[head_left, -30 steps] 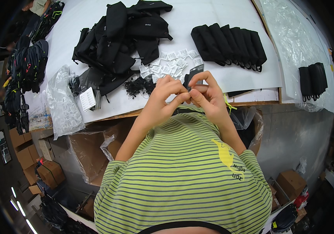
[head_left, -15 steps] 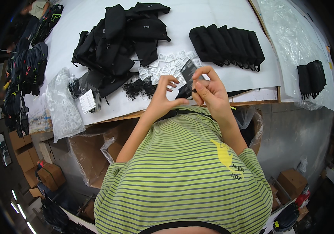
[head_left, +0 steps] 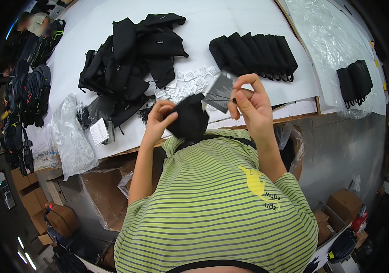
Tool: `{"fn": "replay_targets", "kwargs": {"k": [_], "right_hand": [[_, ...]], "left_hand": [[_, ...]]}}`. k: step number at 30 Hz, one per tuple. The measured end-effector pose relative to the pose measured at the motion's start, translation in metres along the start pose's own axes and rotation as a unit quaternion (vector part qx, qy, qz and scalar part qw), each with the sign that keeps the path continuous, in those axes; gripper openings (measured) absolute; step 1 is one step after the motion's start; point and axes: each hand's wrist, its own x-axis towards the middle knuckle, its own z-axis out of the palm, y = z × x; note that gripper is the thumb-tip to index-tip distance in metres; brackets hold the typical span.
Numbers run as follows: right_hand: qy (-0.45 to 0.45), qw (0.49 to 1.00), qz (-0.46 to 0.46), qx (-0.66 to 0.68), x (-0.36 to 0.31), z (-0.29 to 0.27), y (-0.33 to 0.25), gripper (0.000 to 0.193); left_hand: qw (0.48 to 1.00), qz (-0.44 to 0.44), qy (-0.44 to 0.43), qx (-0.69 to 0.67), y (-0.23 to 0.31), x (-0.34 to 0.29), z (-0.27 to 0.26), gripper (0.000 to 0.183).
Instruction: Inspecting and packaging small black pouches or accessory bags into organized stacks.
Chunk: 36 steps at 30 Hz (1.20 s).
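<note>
My left hand (head_left: 159,120) grips the edge of a small black fabric pouch (head_left: 190,117), held at the table's front edge close to my shirt. My right hand (head_left: 251,103), thumb and fingers pinched together, holds the end of a thin black cord (head_left: 224,97). That cord runs taut leftward to the pouch's upper edge. A dark grey hang tag (head_left: 221,92) hangs by the cord, left of my right fingers. Beyond the pouch lie many small white labels (head_left: 187,85) in a loose spread. Some black strings (head_left: 145,112) are partly hidden behind my left hand.
Black fabric bags (head_left: 135,54) are heaped at the back left. A row of black pouches (head_left: 254,55) lies back right, with more pouches (head_left: 355,83) farther right on plastic sheeting. Left are a clear plastic bag (head_left: 72,139) and printed cards (head_left: 99,132). Cartons (head_left: 105,195) stand below.
My left hand has gone from spread fingers to gripping the black pouch, which has come up into view. The cord is now stretched between my hands, and the tag has turned flatter.
</note>
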Motion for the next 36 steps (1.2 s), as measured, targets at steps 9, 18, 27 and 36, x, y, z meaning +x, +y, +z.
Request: {"fn": "replay_targets", "kwargs": {"k": [9, 18, 27, 36], "right_hand": [[0.051, 0.999, 0.011, 0.0, -0.006, -0.012, 0.006, 0.013], [0.025, 0.999, 0.042, 0.015, -0.013, -0.001, 0.026, 0.012], [-0.125, 0.963, 0.233, 0.044, -0.013, -0.022, 0.064, 0.02], [-0.143, 0.849, 0.471, -0.195, -0.123, -0.003, 0.286, 0.024]], "left_hand": [[0.95, 0.011, -0.034, 0.31, 0.036, -0.046, 0.003, 0.026], [0.964, -0.161, -0.076, 0.2, 0.026, -0.075, -0.027, 0.028], [0.939, -0.16, 0.014, 0.305, 0.046, -0.096, -0.029, 0.02], [0.932, -0.175, -0.065, 0.31, 0.039, -0.119, -0.069, 0.028]]}}
